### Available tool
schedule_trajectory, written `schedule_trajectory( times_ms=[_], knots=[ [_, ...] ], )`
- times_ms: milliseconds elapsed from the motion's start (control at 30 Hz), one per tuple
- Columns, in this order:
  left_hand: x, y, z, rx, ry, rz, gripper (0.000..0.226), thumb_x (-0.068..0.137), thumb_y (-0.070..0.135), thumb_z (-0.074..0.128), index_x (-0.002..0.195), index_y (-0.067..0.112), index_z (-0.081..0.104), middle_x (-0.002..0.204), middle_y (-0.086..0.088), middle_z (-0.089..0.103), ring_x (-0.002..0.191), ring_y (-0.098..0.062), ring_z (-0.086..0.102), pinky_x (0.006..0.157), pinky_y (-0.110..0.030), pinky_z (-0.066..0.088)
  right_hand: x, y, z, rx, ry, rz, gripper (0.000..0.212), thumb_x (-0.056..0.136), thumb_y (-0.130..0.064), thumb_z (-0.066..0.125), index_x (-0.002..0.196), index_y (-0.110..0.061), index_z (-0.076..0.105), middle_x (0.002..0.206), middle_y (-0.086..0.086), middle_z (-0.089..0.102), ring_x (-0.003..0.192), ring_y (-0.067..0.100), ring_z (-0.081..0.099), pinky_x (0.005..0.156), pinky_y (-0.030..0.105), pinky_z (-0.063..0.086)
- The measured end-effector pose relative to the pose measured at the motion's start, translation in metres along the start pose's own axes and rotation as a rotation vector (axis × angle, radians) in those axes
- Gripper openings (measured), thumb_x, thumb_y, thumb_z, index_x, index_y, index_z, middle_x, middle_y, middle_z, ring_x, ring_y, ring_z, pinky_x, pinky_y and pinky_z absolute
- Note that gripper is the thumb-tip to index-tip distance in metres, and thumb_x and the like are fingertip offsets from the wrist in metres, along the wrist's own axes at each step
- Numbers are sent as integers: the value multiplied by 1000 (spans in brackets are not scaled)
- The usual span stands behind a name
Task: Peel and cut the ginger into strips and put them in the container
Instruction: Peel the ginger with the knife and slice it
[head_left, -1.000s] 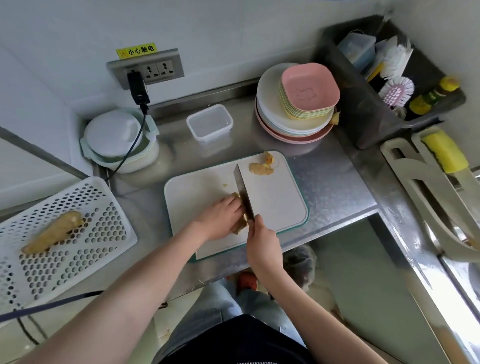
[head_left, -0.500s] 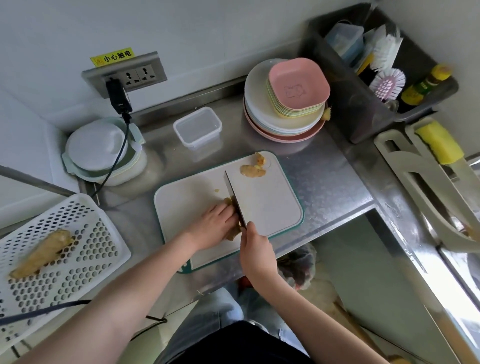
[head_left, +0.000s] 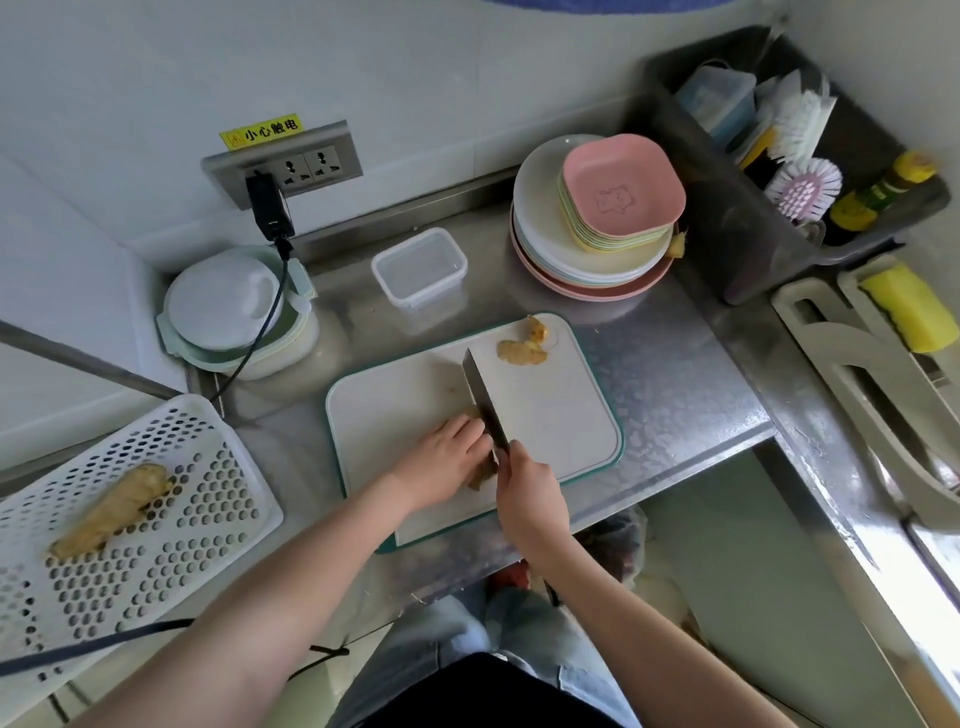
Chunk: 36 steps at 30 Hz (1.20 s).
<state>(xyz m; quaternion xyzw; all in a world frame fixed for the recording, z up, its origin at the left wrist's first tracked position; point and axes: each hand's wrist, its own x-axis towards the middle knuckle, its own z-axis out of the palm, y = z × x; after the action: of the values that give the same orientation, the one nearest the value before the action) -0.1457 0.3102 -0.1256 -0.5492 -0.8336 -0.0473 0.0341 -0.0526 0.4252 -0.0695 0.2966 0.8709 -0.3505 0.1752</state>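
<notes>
**Slicing ginger on the cutting board**

Holding the ginger (head_left: 480, 467) down near the cutting board's (head_left: 561, 415) front edge, the left hand (head_left: 447, 457) pressed it; whether its fingertips were tucked was probably hidden. The right hand (head_left: 524, 488) gripped the knife (head_left: 483, 397). Thin, even slices suited strips. The container (head_left: 420, 267) stood behind the board, seemingly empty. A yellow label (head_left: 261, 131) read "小心触电".
</notes>
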Motion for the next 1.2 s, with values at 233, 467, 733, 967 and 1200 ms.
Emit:
schedule_trajectory(
  times_ms=[233,467,733,967,1200],
  knots=[
    [-8,0,5,27,43,-7,14,83,19,35,93,13,44,83,-5,56,82,-23,42,63,-30,53,-11,5,-19,87,70,-25,27,103,-31,31,84,-13,40,70,6,54,63,26,50,55,33,38],
    [-12,3,-2,0,31,-19,20,79,23,42,97,15,46,89,-2,61,89,-19,45,72,-29,53,-23,1,0,57,65,-10,27,102,-40,29,93,-18,43,79,10,60,70,31,59,61,43,51],
    [-11,4,-9,-69,-16,-11,67,54,26,85,106,15,45,93,-5,64,93,-23,58,70,-31,55,-26,-2,2,7,61,-23,27,103,-39,27,95,-18,41,78,11,60,68,31,60,61,45,54],
    [-10,2,-9,-70,6,-2,66,55,25,84,107,14,44,95,-6,66,94,-23,43,71,-30,54,-29,-3,7,-102,59,-37,17,104,-30,28,99,-18,38,75,11,59,66,33,60,60,45,55],
    [-12,2,-8,-40,51,7,64,57,27,81,109,15,46,97,-6,66,93,-24,43,70,-28,52,-27,-4,12,-148,25,-29,8,102,-20,31,100,-17,38,75,10,58,67,33,60,60,44,55]
  ],
)
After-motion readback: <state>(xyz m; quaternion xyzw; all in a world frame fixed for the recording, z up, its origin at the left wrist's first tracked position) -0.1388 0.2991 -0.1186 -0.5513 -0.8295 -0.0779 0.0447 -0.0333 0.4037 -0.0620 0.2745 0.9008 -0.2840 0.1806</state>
